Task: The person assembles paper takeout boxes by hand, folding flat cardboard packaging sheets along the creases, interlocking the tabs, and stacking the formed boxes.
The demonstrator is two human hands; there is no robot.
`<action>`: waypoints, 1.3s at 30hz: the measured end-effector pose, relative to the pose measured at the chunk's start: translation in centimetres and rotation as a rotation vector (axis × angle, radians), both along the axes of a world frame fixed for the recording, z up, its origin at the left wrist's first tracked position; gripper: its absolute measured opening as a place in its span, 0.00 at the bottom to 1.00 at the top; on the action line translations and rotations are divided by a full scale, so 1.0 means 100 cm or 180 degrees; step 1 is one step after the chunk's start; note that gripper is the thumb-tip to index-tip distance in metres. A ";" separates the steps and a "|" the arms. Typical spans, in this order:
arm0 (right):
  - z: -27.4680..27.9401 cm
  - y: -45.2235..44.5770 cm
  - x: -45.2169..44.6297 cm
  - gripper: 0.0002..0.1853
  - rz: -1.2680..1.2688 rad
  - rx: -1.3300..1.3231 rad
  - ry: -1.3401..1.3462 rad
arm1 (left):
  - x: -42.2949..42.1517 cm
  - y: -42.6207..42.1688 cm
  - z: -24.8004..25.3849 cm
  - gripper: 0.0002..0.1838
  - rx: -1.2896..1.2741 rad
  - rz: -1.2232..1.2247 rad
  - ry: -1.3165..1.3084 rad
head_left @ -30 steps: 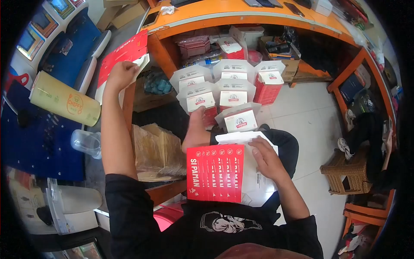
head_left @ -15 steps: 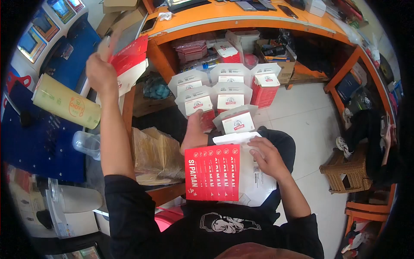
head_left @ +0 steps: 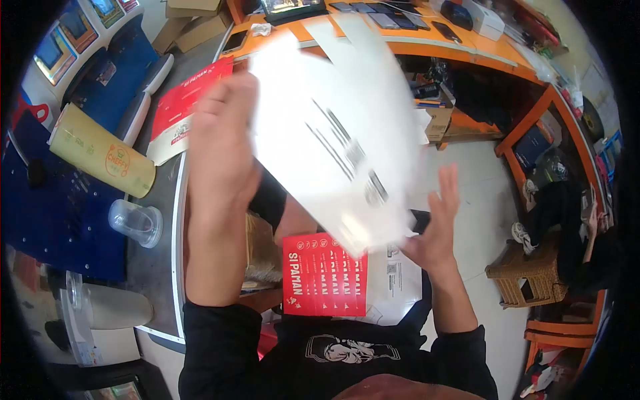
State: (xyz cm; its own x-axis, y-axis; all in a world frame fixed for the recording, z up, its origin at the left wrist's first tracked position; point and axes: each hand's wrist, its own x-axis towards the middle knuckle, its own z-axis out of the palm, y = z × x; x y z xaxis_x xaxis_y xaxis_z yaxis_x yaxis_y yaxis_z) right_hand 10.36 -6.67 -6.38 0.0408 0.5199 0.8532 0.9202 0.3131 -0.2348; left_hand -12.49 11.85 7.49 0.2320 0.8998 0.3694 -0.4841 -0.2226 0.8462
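My left hand (head_left: 225, 137) grips the left edge of a white cardboard box blank (head_left: 327, 133), raised and tilted in front of me and blurred by motion. My right hand (head_left: 435, 223) is by its lower right corner, fingers stretched out and apart; whether the thumb touches the card I cannot tell. Overlapping red "SI PAMAN" box blanks (head_left: 323, 277) lie on my lap, with a white printed blank (head_left: 403, 283) beside them. To the left, more red and white blanks (head_left: 177, 107) rest on the grey tabletop. The raised blank hides the floor area behind it.
A yellow "CHEFFY" cup (head_left: 103, 150) and a clear plastic cup (head_left: 135, 222) lie on the left. Phones (head_left: 400, 20) are on the orange desk (head_left: 460, 50) ahead. At right stands a wicker stool (head_left: 527, 275) near another person's shoe (head_left: 523, 237).
My left hand has come from the blanks at upper left toward the middle and now holds up the white blank. My right hand has lifted off the lap, fingers spread. The view has shifted slightly.
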 end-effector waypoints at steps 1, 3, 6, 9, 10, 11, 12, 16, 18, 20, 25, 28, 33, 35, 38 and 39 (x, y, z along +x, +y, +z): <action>-0.003 -0.005 0.005 0.40 -0.0105 0.0219 -0.0100 | 0.005 -0.004 -0.007 0.08 -0.0452 -0.0048 0.0186; 0.009 -0.025 0.008 0.21 -0.0236 -0.0101 -0.0439 | 0.014 0.000 -0.030 0.08 -0.1264 -0.0681 -0.0101; 0.031 -0.043 0.008 0.13 -0.0294 -0.0275 -0.0496 | 0.023 0.005 -0.056 0.15 -0.1707 -0.1314 -0.0813; 0.037 -0.051 0.015 0.13 -0.0051 0.0067 0.0035 | 0.047 -0.002 -0.101 0.28 -0.0337 -0.1429 -0.0904; 0.038 -0.053 0.017 0.14 0.0056 0.0236 0.0241 | 0.057 -0.013 -0.109 0.31 0.0108 -0.1121 -0.0507; 0.036 -0.054 0.020 0.14 0.0128 0.0491 0.0409 | 0.070 -0.014 -0.144 0.35 0.0316 -0.0772 -0.0195; 0.035 -0.059 0.016 0.13 0.0078 0.0584 0.0821 | 0.077 -0.024 -0.148 0.40 0.0776 -0.0660 0.0159; 0.020 -0.085 0.018 0.14 0.0251 0.0654 0.1907 | 0.097 -0.054 -0.145 0.54 0.1916 -0.0428 0.0594; 0.017 -0.095 0.027 0.15 0.0474 0.0554 0.2115 | 0.104 -0.054 -0.144 0.58 0.1480 -0.0772 0.0471; 0.021 -0.099 0.032 0.16 0.0677 0.0525 0.2276 | 0.111 -0.054 -0.139 0.58 0.1248 -0.0948 0.0404; 0.038 -0.108 0.041 0.15 0.0042 0.0461 0.2613 | 0.133 -0.076 -0.137 0.42 0.0799 -0.1469 0.0042; 0.063 -0.104 0.057 0.18 -0.1338 -0.0198 0.2783 | 0.135 -0.088 -0.126 0.23 0.0417 -0.1413 0.0090; 0.040 -0.075 0.072 0.41 -0.1682 -0.0191 0.2504 | 0.129 -0.100 -0.118 0.13 0.1168 -0.0605 0.0885; 0.027 -0.068 0.060 0.39 -0.1338 -0.0059 0.2620 | 0.134 -0.108 -0.119 0.15 0.1179 -0.0285 0.0635; 0.016 -0.068 0.050 0.41 -0.0578 -0.0138 0.2728 | 0.138 -0.118 -0.119 0.16 0.1024 -0.0528 0.0299; 0.011 -0.072 0.057 0.42 -0.0217 -0.0194 0.2860 | 0.138 -0.120 -0.118 0.16 0.0943 -0.0733 0.0193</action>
